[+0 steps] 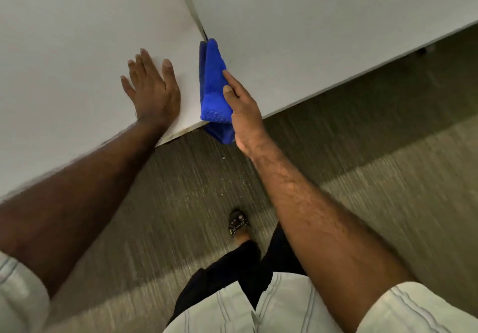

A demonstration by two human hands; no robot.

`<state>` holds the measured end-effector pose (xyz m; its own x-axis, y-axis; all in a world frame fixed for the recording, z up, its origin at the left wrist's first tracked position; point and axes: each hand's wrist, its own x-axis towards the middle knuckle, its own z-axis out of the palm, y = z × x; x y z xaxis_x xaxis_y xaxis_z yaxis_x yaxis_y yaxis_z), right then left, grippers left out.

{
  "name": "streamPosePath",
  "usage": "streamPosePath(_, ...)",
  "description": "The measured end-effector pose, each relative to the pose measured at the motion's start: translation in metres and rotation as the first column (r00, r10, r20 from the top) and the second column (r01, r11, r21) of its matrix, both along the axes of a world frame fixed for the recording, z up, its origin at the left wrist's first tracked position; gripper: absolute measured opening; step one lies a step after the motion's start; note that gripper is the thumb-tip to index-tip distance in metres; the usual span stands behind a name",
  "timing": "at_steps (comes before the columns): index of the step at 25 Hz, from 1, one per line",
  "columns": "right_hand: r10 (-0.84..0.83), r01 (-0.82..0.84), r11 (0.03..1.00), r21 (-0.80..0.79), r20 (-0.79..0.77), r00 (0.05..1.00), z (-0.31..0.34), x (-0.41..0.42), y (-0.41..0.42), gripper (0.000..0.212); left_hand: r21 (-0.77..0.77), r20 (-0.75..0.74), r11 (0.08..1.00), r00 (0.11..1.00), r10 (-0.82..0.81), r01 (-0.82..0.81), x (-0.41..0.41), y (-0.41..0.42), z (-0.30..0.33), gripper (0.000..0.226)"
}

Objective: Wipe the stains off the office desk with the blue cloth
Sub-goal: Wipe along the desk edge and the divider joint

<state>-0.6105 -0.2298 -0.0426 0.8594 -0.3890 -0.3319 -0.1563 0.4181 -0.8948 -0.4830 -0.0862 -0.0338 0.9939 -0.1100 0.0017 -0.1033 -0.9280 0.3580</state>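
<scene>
The blue cloth (213, 92) is folded and stands on edge in the narrow seam between two white desk tops (77, 48). Its lower corner hangs past the front edge of the desk. My right hand (241, 110) grips the cloth from the right side, thumb pressed on its face, fingers behind it. My left hand (152, 86) lies flat, fingers spread, on the left desk top just beside the seam, and holds nothing. No stains stand out on the white surfaces from here.
The second white desk top (323, 35) runs off to the right. Below the desk edge is grey-green carpet (362, 151). My foot in a dark sandal (238, 222) stands on the carpet near the desk front.
</scene>
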Motion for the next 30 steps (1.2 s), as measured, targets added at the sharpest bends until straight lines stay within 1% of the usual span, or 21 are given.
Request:
streamPosePath(2,-0.041,0.044,0.995,0.086,-0.036,0.998,0.0,-0.006,0.008,0.045,0.016,-0.007,1.0,1.0,0.007,-0.007,0.0,-0.001,0.0,0.078)
streamPosePath(3,-0.05,0.056,0.994,0.099,-0.058,0.997,0.001,-0.008,0.01,0.046,0.023,-0.006,1.0,1.0,0.012,-0.012,0.0,-0.001,0.001,0.077)
streamPosePath(5,-0.045,0.052,0.995,0.081,-0.089,0.995,0.0,-0.008,0.01,0.051,0.035,-0.004,0.999,1.0,0.018,-0.018,0.0,-0.001,0.004,0.076)
streamPosePath(7,-0.004,0.008,0.999,0.046,-0.089,0.996,-0.001,-0.01,0.009,0.058,0.048,0.001,0.999,1.0,0.022,-0.022,-0.001,-0.002,0.007,0.076)
streamPosePath(9,0.038,-0.038,0.999,-0.004,-0.084,0.996,-0.001,-0.013,0.01,0.051,0.065,0.015,0.997,0.999,0.03,-0.031,-0.003,-0.005,0.006,0.075)
streamPosePath(11,0.024,-0.025,1.0,-0.007,-0.105,0.994,-0.004,-0.014,0.011,0.042,0.086,0.018,0.996,1.0,0.022,-0.023,-0.004,-0.005,0.006,0.077)
streamPosePath(12,0.016,-0.011,0.999,0.04,-0.12,0.993,-0.003,-0.014,0.012,0.043,0.092,0.02,0.996,1.0,0.009,-0.011,-0.003,-0.004,0.006,0.078)
streamPosePath(14,0.005,0.023,0.982,0.189,-0.147,0.989,0.002,-0.015,0.012,0.047,0.075,0.007,0.997,1.0,0.011,-0.012,0.0,-0.002,0.004,0.078)
streamPosePath(17,-0.09,0.163,0.909,0.383,-0.201,0.975,-0.002,-0.022,0.016,0.042,0.056,0.017,0.998,1.0,0.024,-0.025,0.002,0.0,0.004,0.074)
streamPosePath(19,-0.183,0.275,0.846,0.458,-0.235,0.955,-0.011,-0.026,0.026,0.043,0.03,0.035,0.999,0.999,0.021,-0.022,0.005,0.001,0.005,0.068)
streamPosePath(20,-0.226,0.312,0.812,0.493,-0.227,0.947,-0.014,-0.027,0.028,0.047,0.011,0.04,0.999,0.999,0.03,-0.03,0.007,0.0,0.005,0.066)
streamPosePath(22,-0.287,0.352,0.768,0.535,-0.204,0.936,-0.015,-0.029,0.026,0.057,-0.041,0.04,0.997,0.997,0.068,-0.066,0.011,-0.011,0.003,0.062)
streamPosePath(24,-0.312,0.382,0.723,0.575,-0.222,0.924,-0.014,-0.037,0.037,0.06,-0.074,-0.005,0.994,0.996,0.086,-0.086,0.008,-0.012,0.002,0.057)
streamPosePath(25,-0.324,0.382,0.706,0.596,-0.208,0.923,-0.014,-0.038,0.047,0.059,-0.125,-0.015,0.99,0.998,0.061,-0.063,0.007,-0.003,0.008,0.058)
streamPosePath(26,-0.329,0.388,0.711,0.587,-0.209,0.921,-0.011,-0.035,0.05,0.058,-0.135,-0.02,0.991,1.0,0.003,-0.005,0.006,0.005,0.016,0.061)
streamPosePath(27,-0.337,0.404,0.753,0.52,-0.223,0.915,-0.01,-0.034,0.045,0.056,-0.119,-0.012,0.991,0.998,-0.06,0.058,0.003,0.011,0.015,0.063)
streamPosePath(28,-0.446,0.478,0.761,0.438,-0.182,0.876,-0.015,-0.029,0.076,0.054,-0.085,0.05,0.959,0.962,-0.268,0.272,0.017,0.041,0.011,0.062)
streamPosePath(29,-0.6,0.611,0.706,0.358,-0.156,0.785,-0.022,-0.016,0.127,0.051,0.062,0.078,0.85,0.846,-0.527,0.523,0.041,0.084,0.008,0.061)
streamPosePath(30,-0.595,0.604,0.752,0.265,-0.121,0.794,-0.02,-0.009,0.122,0.047,0.122,0.093,0.799,0.794,-0.6,0.589,0.058,0.093,0.005,0.063)
